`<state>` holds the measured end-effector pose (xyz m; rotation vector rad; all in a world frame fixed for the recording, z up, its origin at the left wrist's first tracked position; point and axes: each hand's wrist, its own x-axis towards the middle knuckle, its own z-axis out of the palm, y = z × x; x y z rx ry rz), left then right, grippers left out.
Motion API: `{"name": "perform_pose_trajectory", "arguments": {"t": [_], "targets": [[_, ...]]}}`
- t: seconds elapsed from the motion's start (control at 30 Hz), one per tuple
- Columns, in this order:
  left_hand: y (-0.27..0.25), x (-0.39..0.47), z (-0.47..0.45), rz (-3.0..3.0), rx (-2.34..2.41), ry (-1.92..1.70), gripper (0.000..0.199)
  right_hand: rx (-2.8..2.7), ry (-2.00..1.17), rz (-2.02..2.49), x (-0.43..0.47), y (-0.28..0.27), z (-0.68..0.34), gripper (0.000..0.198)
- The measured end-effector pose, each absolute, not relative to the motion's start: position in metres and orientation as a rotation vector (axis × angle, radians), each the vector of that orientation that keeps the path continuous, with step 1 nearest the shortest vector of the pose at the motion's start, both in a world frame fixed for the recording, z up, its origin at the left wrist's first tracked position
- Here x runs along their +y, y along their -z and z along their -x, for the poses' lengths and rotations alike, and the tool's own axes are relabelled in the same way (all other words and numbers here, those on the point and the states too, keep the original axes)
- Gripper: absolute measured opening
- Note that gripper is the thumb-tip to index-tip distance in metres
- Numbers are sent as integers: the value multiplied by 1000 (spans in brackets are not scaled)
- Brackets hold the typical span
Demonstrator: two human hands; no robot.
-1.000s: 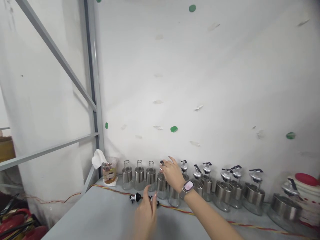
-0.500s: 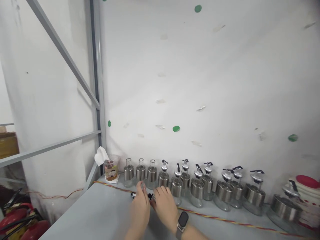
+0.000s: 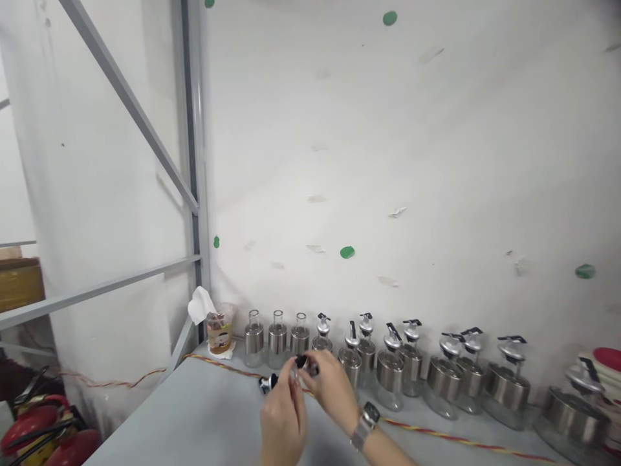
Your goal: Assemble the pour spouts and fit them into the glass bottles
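Observation:
My left hand [image 3: 284, 414] is closed around a silver-and-black bottle pourer [image 3: 267, 384], whose head sticks out on the left side of the fingers. Just right of it, my right hand [image 3: 332, 382], with a watch on its wrist, pinches a small black piece [image 3: 301, 361]; whether this joins the pourer is hidden by the fingers. Both hands are close together above the grey table [image 3: 208, 414]. Behind them stand three glass bottles with steel sleeves and open necks, among them one bottle [image 3: 277, 336]. Several similar bottles with pourers fitted, such as this bottle [image 3: 389, 369], stand to the right.
A twisted red-and-yellow cord [image 3: 436, 435] runs across the table behind the hands. In the back left corner is a cup [image 3: 219, 333] with white tissue. A grey metal frame [image 3: 196, 194] rises at the left, with red fire extinguishers [image 3: 36, 427] below. A red-lidded tub [image 3: 609, 358] is far right.
My right hand has risen slightly and turned, bringing the small black piece above my left fingers. The left hand has shifted a little right with the pourer. The whole view has moved slightly.

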<state>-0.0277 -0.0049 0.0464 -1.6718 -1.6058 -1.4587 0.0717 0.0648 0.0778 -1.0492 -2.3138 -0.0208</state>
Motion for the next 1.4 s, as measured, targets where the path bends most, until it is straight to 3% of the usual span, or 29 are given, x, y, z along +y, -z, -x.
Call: {"name": "perform_pose_trajectory", "arguments": {"t": [0.1,0.3,0.8,1.4], "targets": [[-42,-8,23,1692,-1444,1460,32,-2371,404,830,82,-128,-76,29],[-42,-9,16,1773,-1553,1434,34,-2561,636,660,128,-185,-60,15],[-37,-6,16,1832,-1648,1433,34,-2716,755,616,142,-157,-31,16],[-36,-3,11,1823,-1707,1589,32,-2320,619,975,122,-107,-13,45]]}}
